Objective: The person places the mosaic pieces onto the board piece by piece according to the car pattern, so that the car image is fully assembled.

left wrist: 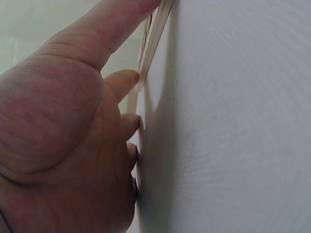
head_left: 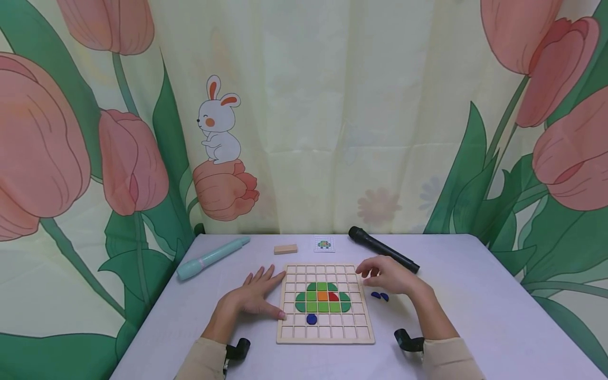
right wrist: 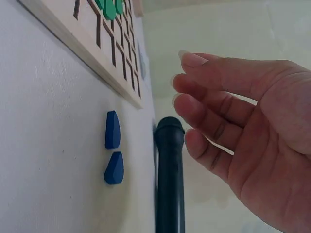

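Note:
A wooden grid board (head_left: 325,338) lies on the table with green, orange and red pieces (head_left: 323,296) set in its cells. Below them in the grid is a blue round shape (head_left: 311,319). My left hand (head_left: 254,295) is spread at the board's left side, thumb and index finger at its edge. My right hand (head_left: 391,274) hovers by the upper right edge, fingers loosely bent with nothing between them. Two blue half-round pieces (right wrist: 113,145) lie on the table just below that hand, right of the board.
Behind the board are a small wooden block (head_left: 285,249) and a printed pattern card (head_left: 324,244). A black microphone-shaped object (head_left: 383,248) lies back right, beyond the right hand. At the back left lies a mint-green tube-shaped object (head_left: 214,258). A printed curtain (head_left: 309,132) hangs behind the table.

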### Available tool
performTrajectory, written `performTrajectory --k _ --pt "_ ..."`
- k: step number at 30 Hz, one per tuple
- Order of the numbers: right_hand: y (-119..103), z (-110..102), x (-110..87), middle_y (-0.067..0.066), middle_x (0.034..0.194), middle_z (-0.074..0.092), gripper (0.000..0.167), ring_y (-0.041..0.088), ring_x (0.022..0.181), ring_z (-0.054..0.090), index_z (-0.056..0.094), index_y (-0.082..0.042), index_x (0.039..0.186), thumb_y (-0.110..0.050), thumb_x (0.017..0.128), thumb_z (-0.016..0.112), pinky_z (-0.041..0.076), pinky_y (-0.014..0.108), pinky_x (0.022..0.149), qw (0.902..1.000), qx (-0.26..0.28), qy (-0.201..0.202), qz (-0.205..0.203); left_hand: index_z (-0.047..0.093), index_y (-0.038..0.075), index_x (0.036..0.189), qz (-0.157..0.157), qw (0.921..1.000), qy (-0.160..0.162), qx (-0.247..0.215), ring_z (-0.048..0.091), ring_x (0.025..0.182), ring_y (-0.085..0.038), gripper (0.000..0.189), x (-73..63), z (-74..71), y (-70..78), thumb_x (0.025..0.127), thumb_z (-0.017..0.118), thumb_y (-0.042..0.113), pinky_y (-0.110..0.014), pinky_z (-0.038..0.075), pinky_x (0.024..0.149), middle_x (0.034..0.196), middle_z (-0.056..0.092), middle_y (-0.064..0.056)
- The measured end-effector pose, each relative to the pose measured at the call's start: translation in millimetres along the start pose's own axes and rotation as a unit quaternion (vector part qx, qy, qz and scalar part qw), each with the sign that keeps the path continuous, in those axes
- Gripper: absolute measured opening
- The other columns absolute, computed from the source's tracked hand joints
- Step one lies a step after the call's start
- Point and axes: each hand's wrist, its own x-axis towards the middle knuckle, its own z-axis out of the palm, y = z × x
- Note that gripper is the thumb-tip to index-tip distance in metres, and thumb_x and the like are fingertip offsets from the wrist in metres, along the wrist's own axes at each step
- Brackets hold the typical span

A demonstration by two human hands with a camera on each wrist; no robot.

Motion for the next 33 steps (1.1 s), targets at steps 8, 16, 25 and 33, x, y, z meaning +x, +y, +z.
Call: performTrajectory --k 8,16,25,33 --pt "11.5 -3.7 -4.2 0.006 0.100 0.073 0.021 0.018 0.086 0.060 0.078 -0.010 0.111 -0.002 0.092 0.075 0.053 0.033 0.073 0.9990 0.008 -0.008 0.042 0.029 0.029 0.166 -0.002 1.0000 0.000 -0.001 0.001 0.163 -0.040 0.117 0.4 0.7 0.3 0.070 0.081 0.074 -0.065 0.002 0.129 0.176 0.011 -0.013" --pt "16.3 -0.7 -8.5 0.003 0.090 0.069 0.029 0.019 0.078 0.058 0.079 -0.012 0.097 0.011 0.081 0.071 0.047 0.033 0.063 0.9944 0.020 -0.054 0.089 0.029 0.029 0.166 -0.003 1.0000 -0.002 -0.002 0.001 0.163 -0.039 0.117 0.5 1.1 0.1 0.070 0.081 0.074 -0.065 0.002 0.129 0.176 0.011 -0.013" --pt "18.4 3.0 -7.0 0.000 0.093 0.074 0.032 0.019 0.078 0.057 0.081 -0.012 0.092 0.015 0.080 0.070 0.047 0.032 0.063 0.9948 0.005 -0.053 0.087 0.029 0.030 0.166 -0.006 0.9999 -0.003 -0.008 0.000 0.163 -0.039 0.118 -0.2 0.1 0.4 0.070 0.082 0.074 -0.065 0.002 0.129 0.176 0.010 -0.013" --pt "20.4 7.1 -5.7 -0.002 0.085 0.072 0.034 0.017 0.077 0.057 0.082 -0.015 0.088 0.016 0.079 0.073 0.049 0.031 0.067 0.9941 -0.014 -0.050 0.095 0.029 0.029 0.166 -0.001 1.0000 -0.004 -0.007 0.000 0.163 -0.040 0.117 -0.8 -1.3 1.2 0.070 0.082 0.073 -0.065 0.002 0.129 0.176 0.011 -0.013"
